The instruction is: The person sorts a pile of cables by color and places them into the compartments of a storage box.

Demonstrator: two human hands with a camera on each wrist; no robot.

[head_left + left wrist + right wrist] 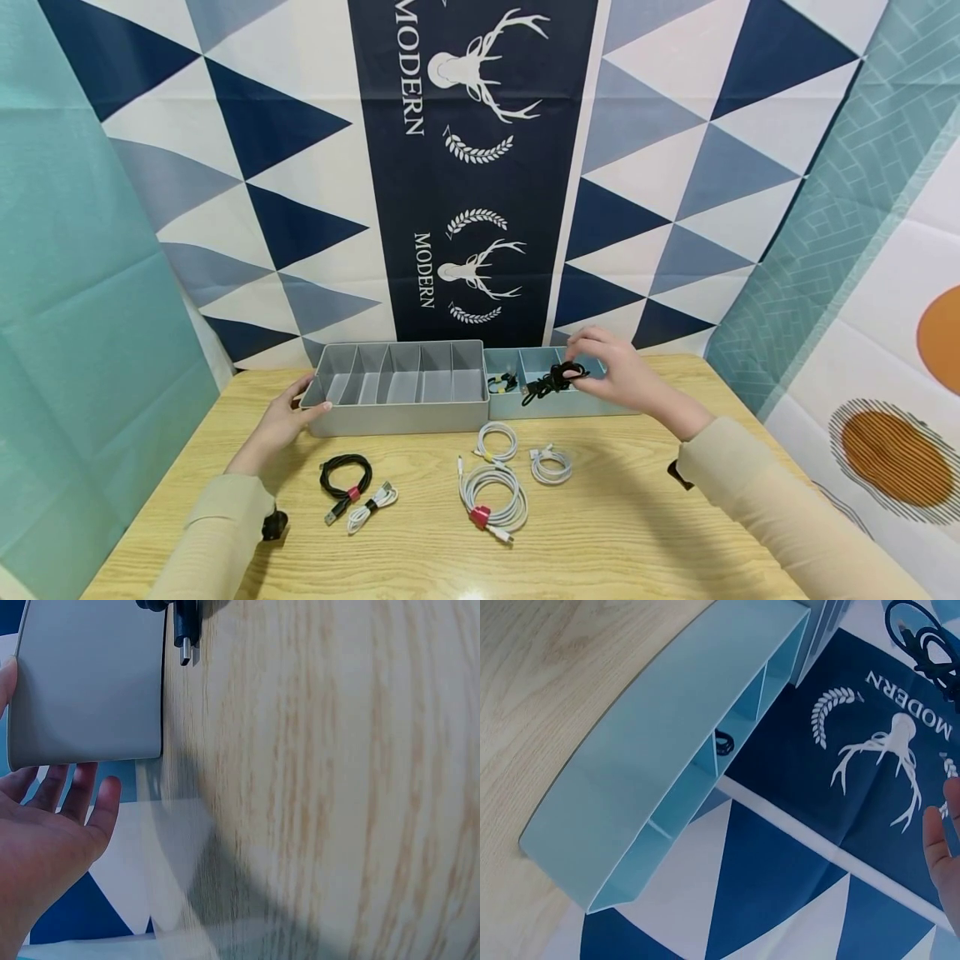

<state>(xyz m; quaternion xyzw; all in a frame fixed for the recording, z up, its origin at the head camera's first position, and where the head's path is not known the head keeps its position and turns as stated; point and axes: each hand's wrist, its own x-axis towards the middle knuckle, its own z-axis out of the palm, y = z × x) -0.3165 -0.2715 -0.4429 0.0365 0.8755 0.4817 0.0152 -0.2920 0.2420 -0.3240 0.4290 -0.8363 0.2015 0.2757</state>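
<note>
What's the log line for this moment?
left hand: holding gray organizer | right hand: holding black cable above blue organizer

Head view: bright and fairly even, light apparently from above; small glare spot on the worktop point(420, 571) at bottom edge. Soft-edged shadow falls beside the right sleeve point(780, 500); side panels point(60, 333) lean outward, wide-angle stretch. Left wrist view: dimmer, broad grey shadow across the grain, faint pale streaks low down. Right wrist view: cool cast, blue box point(645, 742) bowed by lens distortion.
</note>
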